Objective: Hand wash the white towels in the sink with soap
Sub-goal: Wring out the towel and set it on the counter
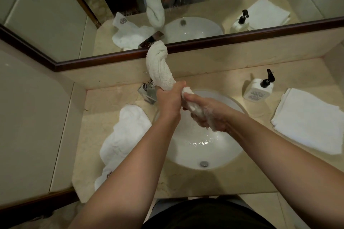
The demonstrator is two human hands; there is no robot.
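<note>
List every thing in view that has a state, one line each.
Twisted towel: wrung into a rope, gripped by both hands above the sink.
Left hand: gripping the towel.
Right hand: gripping the towel's lower end, sudsy.
Sink: wet, drain open.
Crumpled towel: heaped on the counter.
Folded towels: stacked, flat.
Soap bottle: upright.

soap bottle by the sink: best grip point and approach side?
Probably grip the soap bottle around its squarish white body, below the black pump. Come from the sink side: the folded towel lies close on its other side, the backsplash stands behind, and the pump spout sticks out up top. It stands upright, so the flat side walls suit opposing fingers.
</note>
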